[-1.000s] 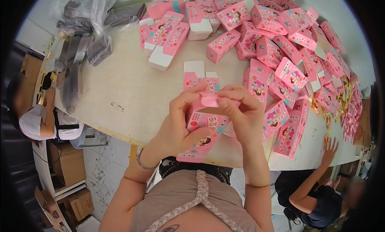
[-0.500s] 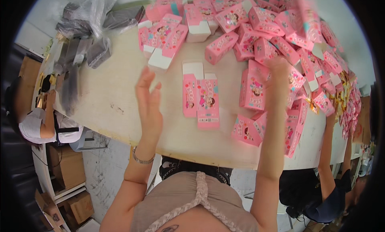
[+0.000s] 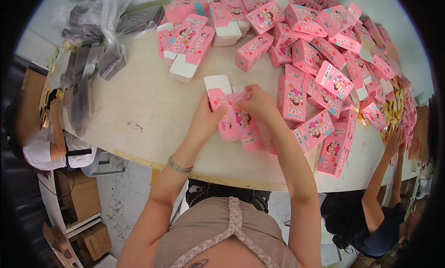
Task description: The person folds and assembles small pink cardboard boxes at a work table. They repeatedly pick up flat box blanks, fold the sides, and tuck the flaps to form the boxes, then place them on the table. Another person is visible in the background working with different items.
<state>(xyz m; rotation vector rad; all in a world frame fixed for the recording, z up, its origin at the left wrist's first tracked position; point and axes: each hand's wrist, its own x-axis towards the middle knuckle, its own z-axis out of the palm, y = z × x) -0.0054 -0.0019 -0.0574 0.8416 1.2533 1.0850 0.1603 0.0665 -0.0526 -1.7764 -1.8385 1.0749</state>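
Note:
A flat pink carton (image 3: pixel 243 119) with white end flaps is between my hands at the middle of the table, its lower part slightly blurred. My left hand (image 3: pixel 205 119) grips its left edge, the thumb over the printed face. From the right, my right hand (image 3: pixel 260 102) pinches its upper right side, the fingers curled at the panel. Beyond them lies a stack of flat pink cartons (image 3: pixel 194 48) with white flaps. Folded pink boxes (image 3: pixel 294 99) lie close to the right of my right hand.
A large heap of pink boxes (image 3: pixel 308 57) covers the table's far right. Gold and pink sachets (image 3: pixel 402 110) lie beyond it, by a co-worker's hands (image 3: pixel 393 140). Dark plastic-wrapped blocks (image 3: pixel 112 62) sit at the far left. Another person (image 3: pixel 48 143) works at the left edge.
Both my hands have come inward and taken hold of the flat carton, which lay untouched on the table. A blurred box above the heap has come down.

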